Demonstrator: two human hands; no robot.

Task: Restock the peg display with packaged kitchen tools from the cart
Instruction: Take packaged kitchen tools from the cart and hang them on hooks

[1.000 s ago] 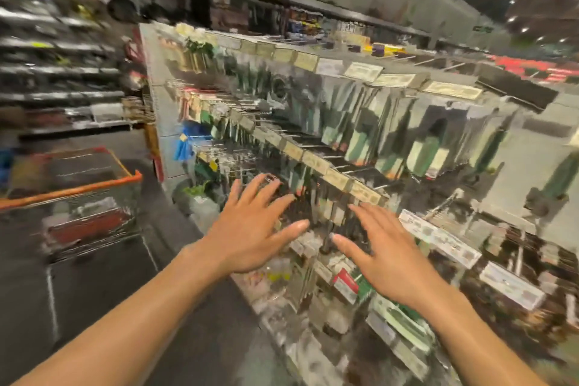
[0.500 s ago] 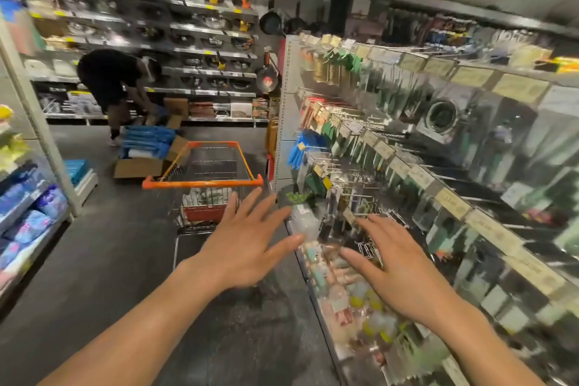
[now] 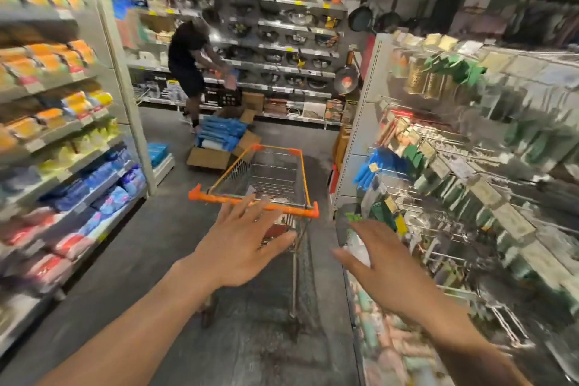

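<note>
— Where to find the cart [image 3: 303,175]?

— In the middle of the aisle floor, just beside the left end of the peg display [image 3: 470,172]. Long axis running straight away down the aisle toward the back wall, with the orange handle bar [image 3: 250,201] lying crossways at the near end.

— Looking like what?

— Silver wire basket with an orange rim and corners, narrowing toward the far end. Something red [image 3: 277,230] under the basket, too blurred to name. Contents of the basket hard to make out.

— And the hands?

— Left hand [image 3: 241,247] spread wide, fingers straight, palm down, holding nothing. Fingertips overlapping the handle bar in view; contact impossible to judge. Right hand [image 3: 385,260] likewise wide and flat, gripping nothing, off the cart's right side, in front of the display's lower pegs.

— On the pegs?

— Packaged kitchen tools [image 3: 532,147] hanging in rows, mostly green and silver, with pale tags at the peg tips. Heavily smeared by motion, so no single tool readable. Cut off at the right frame edge.

— Anything else?

— Shelves of orange, yellow and blue packs [image 3: 62,135] along the left side. Pans [image 3: 297,50] on the back wall. A person in black [image 3: 188,63] bending there, near an open cardboard box [image 3: 216,155].
</note>
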